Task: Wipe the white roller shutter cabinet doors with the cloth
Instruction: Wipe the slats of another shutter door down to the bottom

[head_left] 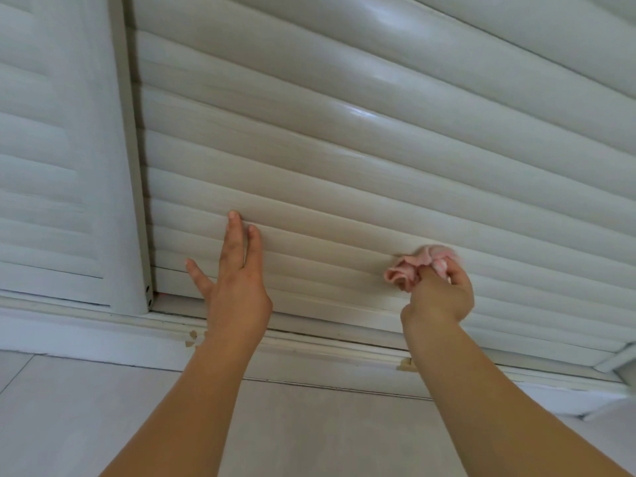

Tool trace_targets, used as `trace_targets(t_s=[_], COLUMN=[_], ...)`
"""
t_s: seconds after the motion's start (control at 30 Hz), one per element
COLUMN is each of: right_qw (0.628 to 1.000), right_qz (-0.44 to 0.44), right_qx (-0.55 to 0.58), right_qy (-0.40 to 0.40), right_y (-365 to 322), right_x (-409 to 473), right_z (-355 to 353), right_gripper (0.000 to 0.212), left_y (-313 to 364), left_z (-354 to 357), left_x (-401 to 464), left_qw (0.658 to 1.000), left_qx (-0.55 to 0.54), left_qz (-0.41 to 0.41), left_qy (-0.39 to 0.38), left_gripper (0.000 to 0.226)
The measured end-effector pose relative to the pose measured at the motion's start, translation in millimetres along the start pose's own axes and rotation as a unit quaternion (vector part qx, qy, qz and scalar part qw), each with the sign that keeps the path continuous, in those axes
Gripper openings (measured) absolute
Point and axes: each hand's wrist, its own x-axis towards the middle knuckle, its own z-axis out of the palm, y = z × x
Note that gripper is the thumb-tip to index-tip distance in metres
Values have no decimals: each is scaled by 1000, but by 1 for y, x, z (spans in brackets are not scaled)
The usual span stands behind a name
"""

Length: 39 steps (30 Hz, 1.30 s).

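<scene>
A white roller shutter door (344,149) with long horizontal slats fills most of the view. My left hand (234,280) lies flat against its lower slats, fingers straight and thumb spread out. My right hand (438,297) grips a bunched pink cloth (411,268) and presses it against a low slat to the right. A second slatted door (51,166) stands at the left, overlapping the first behind a vertical frame edge (136,166).
A white bottom track and sill (309,346) runs under the doors, with chipped paint spots near both wrists. Below it lies a pale tiled floor (309,435). At the far right the track meets a corner (616,359).
</scene>
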Motion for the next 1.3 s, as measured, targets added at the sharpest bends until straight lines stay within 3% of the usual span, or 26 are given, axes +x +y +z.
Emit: trace_targets(t_s=[0.07,0.13,0.27,0.33,0.4,0.53,0.63,0.7,0.77,0.9,1.1,1.2,1.3], right_qw=[999,994,954,936,946,959,973,982,998,989,968,952,940], right_qz=[-21,-57,-144,-184,-165,-147,-108,-66,-16,-57,-130,-188,-229], right_qx=[-16,-88,-242,-265,-231,-217,-184,-165,-66,-92,-165,-226,-239], right_qy=[36,6,-106,-143,-159,-109,-88,-71,-11,98,140,91,-81], right_y=[5,16,25,20,4,-19,-42,-61,-73,-80,-47,-24,3], right_x=[6,0,-29,-27,-18,28,63,88,115,161,168,125,72], right_z=[3,15,31,27,20,-7,-40,-66,-90,-128,-118,-91,-76], right_gripper=[36,34,21,19,20,50,44,29,14,38,29,23,16], left_y=[3,12,52,77,95,111,124,130,135,151,189,196,193], left_z=[-3,-6,-5,-6,-7,-1,3,5,8,11,32,38,37], left_x=[-2,-2,4,5,3,-3,-6,-8,-10,-14,-22,-21,-22], left_qw=[1000,999,982,978,986,994,996,997,997,998,994,997,996], left_qx=[18,27,4,-14,-2,58,66,68,69,43,56,40,48], left_qz=[-1,6,165,201,165,89,53,31,15,-29,92,73,73], left_qy=[1,29,95,52,-1,-18,-28,-29,-28,-17,-1,-4,-2], left_gripper=[96,89,73,74,75,93,96,96,96,96,109,111,110])
